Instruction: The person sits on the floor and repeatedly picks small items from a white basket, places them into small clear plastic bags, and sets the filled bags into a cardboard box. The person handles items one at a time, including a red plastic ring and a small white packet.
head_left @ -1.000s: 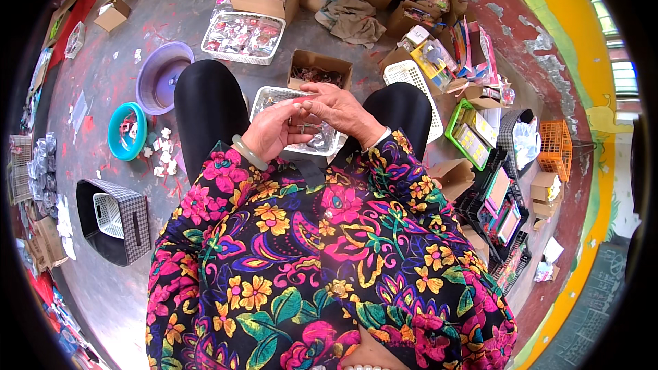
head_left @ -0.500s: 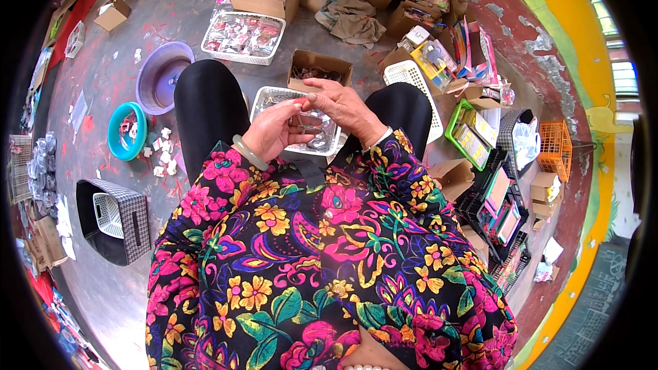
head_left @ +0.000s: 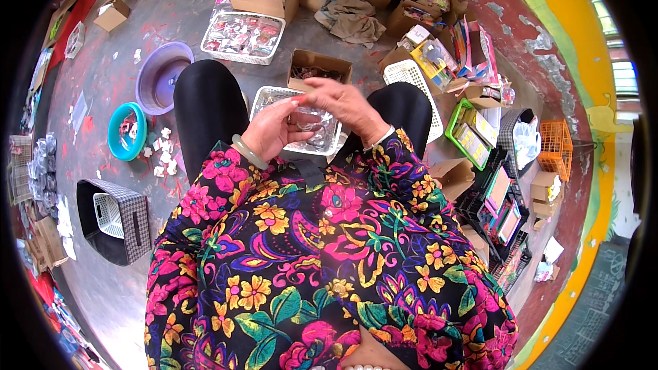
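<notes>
Above a white plastic basket between my knees, my two hands meet at the fingertips. My left hand, a pale bangle on its wrist, is closed, palm turned inward. My right hand reaches across from the other side with its fingers closed toward the left thumb and slightly blurred. A speck of red shows where the fingertips meet. Whatever they pinch is too small and too covered to name. Clear plastic packets lie in the basket under the hands, partly hidden by them.
An open cardboard box stands just beyond the basket. On the left are a purple basin and a teal basin. A white basket of packets sits farther off. At right are a green crate and black crates.
My right hand has shifted and tilted slightly at the left fingertips. The left hand stays almost in place. Nothing else has visibly moved.
</notes>
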The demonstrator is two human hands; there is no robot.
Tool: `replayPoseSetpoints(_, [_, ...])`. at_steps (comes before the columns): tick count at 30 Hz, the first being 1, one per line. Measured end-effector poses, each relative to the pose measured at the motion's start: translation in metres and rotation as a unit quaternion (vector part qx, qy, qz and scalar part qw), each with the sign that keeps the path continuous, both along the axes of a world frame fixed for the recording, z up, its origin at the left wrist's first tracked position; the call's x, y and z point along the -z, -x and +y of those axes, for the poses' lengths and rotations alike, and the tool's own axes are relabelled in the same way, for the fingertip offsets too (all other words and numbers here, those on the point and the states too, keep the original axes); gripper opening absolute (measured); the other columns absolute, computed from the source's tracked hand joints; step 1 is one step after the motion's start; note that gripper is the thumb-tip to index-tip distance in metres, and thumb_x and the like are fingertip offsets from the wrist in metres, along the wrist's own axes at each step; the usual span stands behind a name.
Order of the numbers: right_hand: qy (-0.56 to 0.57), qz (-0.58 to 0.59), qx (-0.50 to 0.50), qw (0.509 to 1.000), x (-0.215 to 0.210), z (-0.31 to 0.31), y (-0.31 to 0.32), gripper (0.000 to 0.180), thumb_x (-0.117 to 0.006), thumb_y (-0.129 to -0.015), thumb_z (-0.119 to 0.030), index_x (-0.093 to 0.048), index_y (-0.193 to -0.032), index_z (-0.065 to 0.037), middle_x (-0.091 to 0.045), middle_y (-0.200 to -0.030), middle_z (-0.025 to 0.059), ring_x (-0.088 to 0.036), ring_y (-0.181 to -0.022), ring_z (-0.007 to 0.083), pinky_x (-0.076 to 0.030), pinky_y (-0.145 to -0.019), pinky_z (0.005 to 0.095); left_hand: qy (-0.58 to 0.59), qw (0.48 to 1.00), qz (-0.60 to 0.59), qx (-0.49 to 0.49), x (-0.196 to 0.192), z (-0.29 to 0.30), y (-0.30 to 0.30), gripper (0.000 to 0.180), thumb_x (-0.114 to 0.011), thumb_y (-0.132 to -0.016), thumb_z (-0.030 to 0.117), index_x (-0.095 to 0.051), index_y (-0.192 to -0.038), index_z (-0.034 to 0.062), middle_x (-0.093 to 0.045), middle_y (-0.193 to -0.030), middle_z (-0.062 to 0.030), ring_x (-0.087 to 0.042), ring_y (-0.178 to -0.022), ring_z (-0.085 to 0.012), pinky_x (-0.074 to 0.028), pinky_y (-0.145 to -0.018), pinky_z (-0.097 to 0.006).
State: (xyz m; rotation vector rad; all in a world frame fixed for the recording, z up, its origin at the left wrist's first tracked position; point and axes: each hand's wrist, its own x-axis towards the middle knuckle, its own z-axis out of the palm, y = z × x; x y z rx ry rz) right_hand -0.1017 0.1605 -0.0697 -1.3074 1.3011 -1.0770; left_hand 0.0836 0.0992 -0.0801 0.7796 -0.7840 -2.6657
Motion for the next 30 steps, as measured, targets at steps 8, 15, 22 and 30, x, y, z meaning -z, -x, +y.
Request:
replayPoseSetpoints(8, [-0.197, -0.106, 0.053, 0.973, 0.002, 0.002, 0.006, 0.022, -0.067, -0.079, -0.024, -0.063, -0.085, -0.003, -0.057, -0.076, -0.0026, -0.049, -0.066, 0.0048, -0.039, -0.058, 0.0192, -0.020, 0.997, 0.012, -0.069, -0.001, -0.007, 0.001, 0.035, -0.039, -0.094, 0.022, -0.044, -0.120, 0.0005, -0.057, -0.107, -0.0171, -0.059, -0.097, -0.0252, -0.052, -0.076, -0.029])
replayPoseSetpoints(15, [-0.188, -0.186, 0.138, 0.955, 0.010, 0.003, 0.001, 0.018, -0.062, -0.082, -0.021, -0.063, -0.077, -0.004, -0.058, -0.067, -0.0008, -0.051, -0.058, 0.0061, -0.040, -0.052, 0.0198, -0.013, 0.998, -0.033, -0.053, 0.001, -0.007, 0.000, 0.034, -0.051, -0.090, 0.022, -0.046, -0.118, 0.0023, -0.059, -0.103, -0.0119, -0.060, -0.097, -0.0226, -0.052, -0.070, -0.025])
replayPoseSetpoints(22, [-0.183, -0.301, 0.192, 0.916, 0.013, -0.001, 0.008, 0.017, -0.056, -0.088, -0.023, -0.059, -0.087, -0.006, -0.061, -0.073, 0.0019, -0.056, -0.062, 0.0082, -0.043, -0.053, 0.0193, 0.023, 0.999, -0.046, 0.008, -0.004, -0.002, 0.000, 0.023, -0.056, -0.087, 0.015, -0.052, -0.106, 0.0052, -0.061, -0.099, -0.0089, -0.062, -0.092, -0.0186, -0.050, -0.062, -0.021])
replayPoseSetpoints(30, [-0.185, -0.294, 0.176, 0.921, 0.012, -0.001, 0.006, 0.017, -0.054, -0.089, -0.022, -0.058, -0.091, -0.006, -0.063, -0.077, 0.0037, -0.059, -0.066, 0.0096, -0.043, -0.056, 0.0202, 0.051, 0.997, -0.047, 0.025, 0.001, -0.004, 0.000, 0.014, -0.057, -0.085, 0.010, -0.053, -0.098, 0.0077, -0.063, -0.096, -0.0063, -0.062, -0.092, -0.0174, -0.049, -0.060, -0.022])
